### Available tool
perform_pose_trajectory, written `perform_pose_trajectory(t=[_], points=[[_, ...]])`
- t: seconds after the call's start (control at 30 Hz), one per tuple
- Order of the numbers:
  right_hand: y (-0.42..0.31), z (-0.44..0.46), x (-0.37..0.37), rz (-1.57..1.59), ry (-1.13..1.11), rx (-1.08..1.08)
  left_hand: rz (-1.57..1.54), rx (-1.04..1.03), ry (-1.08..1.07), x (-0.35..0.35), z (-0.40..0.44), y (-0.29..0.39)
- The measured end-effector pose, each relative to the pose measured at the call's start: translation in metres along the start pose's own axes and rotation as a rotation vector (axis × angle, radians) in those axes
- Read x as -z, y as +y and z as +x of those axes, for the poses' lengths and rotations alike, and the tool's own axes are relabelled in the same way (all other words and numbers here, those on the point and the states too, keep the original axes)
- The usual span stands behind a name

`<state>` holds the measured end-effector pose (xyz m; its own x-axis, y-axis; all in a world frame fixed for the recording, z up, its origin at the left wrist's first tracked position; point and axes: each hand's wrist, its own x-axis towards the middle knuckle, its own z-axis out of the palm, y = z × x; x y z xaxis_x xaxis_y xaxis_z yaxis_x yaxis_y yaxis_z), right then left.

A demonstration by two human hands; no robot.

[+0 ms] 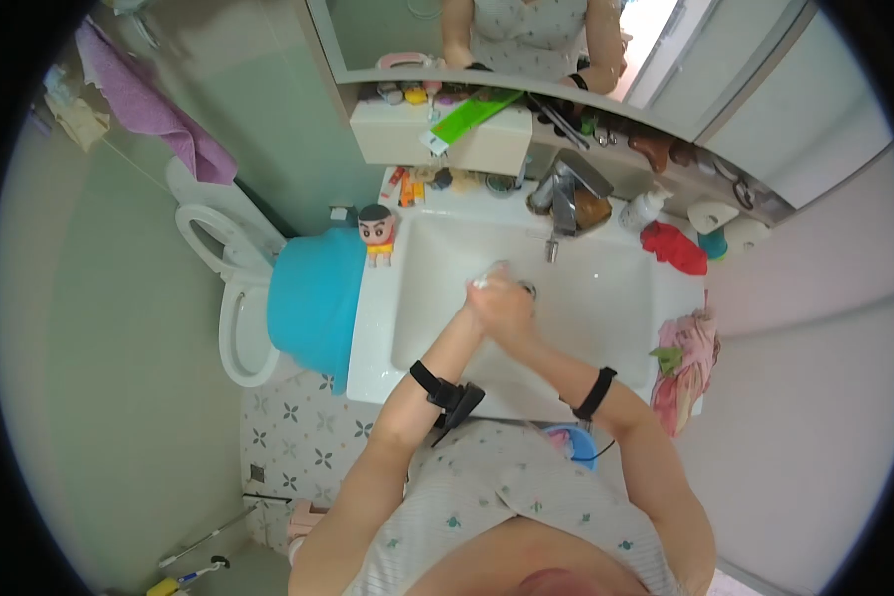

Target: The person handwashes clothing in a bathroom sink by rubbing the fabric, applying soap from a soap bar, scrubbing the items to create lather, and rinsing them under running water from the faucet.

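Observation:
Both hands are pressed together over the white sink basin (606, 333). My right hand (510, 310) is closed over my left hand (479, 290), and its fingers wrap around it. White lather or something white shows on the left hand, near the fingertips. Most of the left fingers are hidden under the right hand. Just right of the hands, the drain (528, 290) is partly covered. Behind them stands the metal faucet (563, 199), its spout (551, 248) pointing into the basin; no running water can be made out.
A pump bottle (644, 209), a red cloth (673, 248) and a pink cloth (687, 363) lie along the right rim. On the left rim is a cartoon figure (376, 233). A blue tub (316, 298) and a toilet (243, 333) stand left. A mirror cabinet (397, 35) overhangs the back.

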<state>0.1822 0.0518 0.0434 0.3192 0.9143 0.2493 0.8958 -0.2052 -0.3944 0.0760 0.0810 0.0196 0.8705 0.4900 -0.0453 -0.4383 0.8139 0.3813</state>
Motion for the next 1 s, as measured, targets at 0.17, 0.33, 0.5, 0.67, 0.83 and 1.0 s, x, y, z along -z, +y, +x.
perform_pose_trajectory(t=[0.17, 0.33, 0.5, 0.67, 0.83, 1.0], points=[[-0.026, -0.017, 0.009, -0.057, 0.088, 0.141, 0.041, 0.021, 0.441, -0.008, 0.017, -0.008], [-0.020, -0.011, 0.007, -0.184, 0.095, 0.118, -0.068, 0.021, 0.615, -0.056, 0.007, -0.004], [-0.004, -0.002, -0.001, -0.150, 0.181, 0.165, 0.006, 0.105, 0.170, -0.013, 0.010, -0.006], [0.026, 0.012, 0.030, 0.774, -0.075, -0.490, 0.081, 0.154, 0.554, -0.064, 0.003, 0.019], [0.010, -0.003, 0.060, 1.291, -0.300, -0.730, 0.391, -0.190, 0.471, -0.058, -0.001, 0.025], [0.003, -0.005, 0.057, 1.549, -0.294, -0.644, 0.355, -0.226, 0.485, -0.064, -0.001, 0.029]])
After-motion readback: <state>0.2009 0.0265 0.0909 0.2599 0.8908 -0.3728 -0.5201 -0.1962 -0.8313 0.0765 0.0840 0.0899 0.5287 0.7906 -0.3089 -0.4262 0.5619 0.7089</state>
